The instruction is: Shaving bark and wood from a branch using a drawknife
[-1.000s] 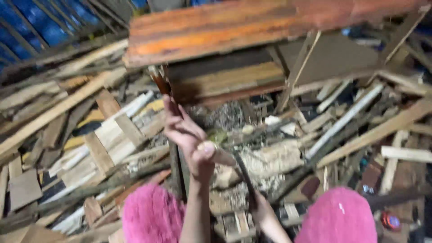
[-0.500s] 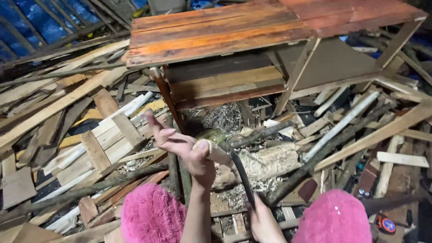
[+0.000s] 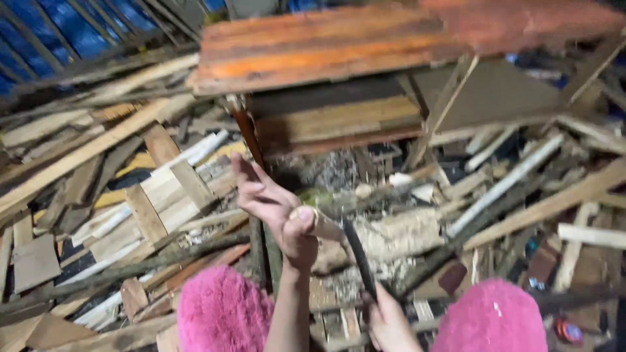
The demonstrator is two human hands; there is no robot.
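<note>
Two hands at work: left hand [image 3: 277, 212] steadies pale stick [image 3: 319, 225] with thumb, fingers spread open above chopping log [image 3: 391, 238]; right hand [image 3: 388, 319] clenched on dark blade [image 3: 358, 257]. Judgement: keep fingers well clear of edge, strike short, stick end planted on log. Scrap planks [image 3: 98, 195] all around, pink knees [image 3: 222, 309] below.

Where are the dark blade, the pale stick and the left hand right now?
dark blade [image 3: 357, 254], head view, middle of the blade.
pale stick [image 3: 324, 225], head view, part beside the thumb.
left hand [image 3: 277, 212], head view, open palm.
</note>
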